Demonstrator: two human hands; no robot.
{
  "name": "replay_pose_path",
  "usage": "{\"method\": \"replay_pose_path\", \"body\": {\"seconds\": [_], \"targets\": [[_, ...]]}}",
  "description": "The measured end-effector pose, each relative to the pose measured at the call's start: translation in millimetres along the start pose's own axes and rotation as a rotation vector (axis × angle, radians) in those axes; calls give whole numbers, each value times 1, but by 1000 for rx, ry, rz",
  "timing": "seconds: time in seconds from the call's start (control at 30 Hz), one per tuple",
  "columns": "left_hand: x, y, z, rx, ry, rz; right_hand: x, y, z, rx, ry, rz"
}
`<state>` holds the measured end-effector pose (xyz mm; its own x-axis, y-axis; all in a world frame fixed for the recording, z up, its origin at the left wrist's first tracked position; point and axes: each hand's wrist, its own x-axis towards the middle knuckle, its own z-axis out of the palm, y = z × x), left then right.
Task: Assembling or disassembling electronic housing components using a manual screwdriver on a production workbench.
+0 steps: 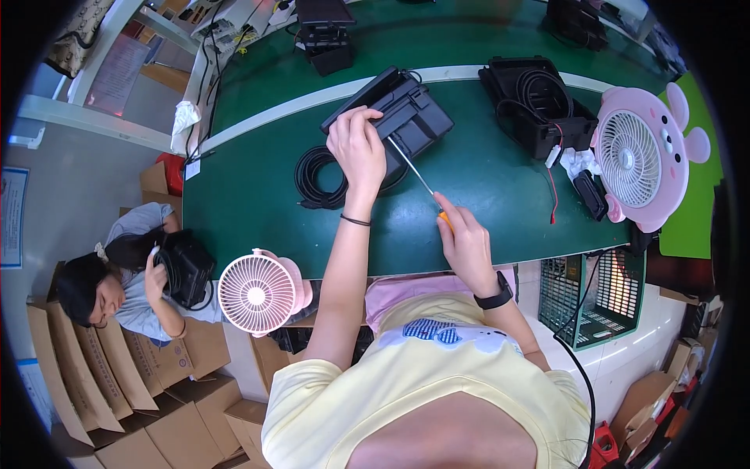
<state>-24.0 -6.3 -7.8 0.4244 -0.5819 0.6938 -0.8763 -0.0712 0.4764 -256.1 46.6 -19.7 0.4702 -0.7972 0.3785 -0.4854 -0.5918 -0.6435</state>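
Note:
A black plastic case (418, 117) with molded compartments lies tilted on the green workbench in front of me. My left hand (358, 148) grips its near left edge, fingers bent over the raised flap (361, 99). In my right hand (466, 244) is a screwdriver (412, 166), its orange handle mostly covered by my fingers. The thin metal shaft points up and left, with the tip at the case's near side, close to my left fingers. Beside my left wrist lies a coil of black cable (314, 178), partly behind my forearm.
Right on the green bench (500, 211) sits another open black case (539, 129) with coiled cable, near a pink animal-shaped fan (637, 156). A small pink fan (258, 293) stands at the front edge. A co-worker (129, 258) holds a black case at left; a green crate (594, 305) stands below right.

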Motion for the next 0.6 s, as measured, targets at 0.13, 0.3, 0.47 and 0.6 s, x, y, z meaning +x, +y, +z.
{"method": "replay_pose_path", "body": {"seconds": [0.13,0.3,0.47,0.6], "targets": [[-1,2,-3,-10,0,23,5,5,-14,480,-294,266],[-9,-11,-19,-138,-13,70,8,16,-48,351,-239,165],[-28,-14,-33,-249,18,175,41,47,-40,755,126,444],[-42,1,-46,-181,-110,369,78,65,-7,1037,214,414]]}}
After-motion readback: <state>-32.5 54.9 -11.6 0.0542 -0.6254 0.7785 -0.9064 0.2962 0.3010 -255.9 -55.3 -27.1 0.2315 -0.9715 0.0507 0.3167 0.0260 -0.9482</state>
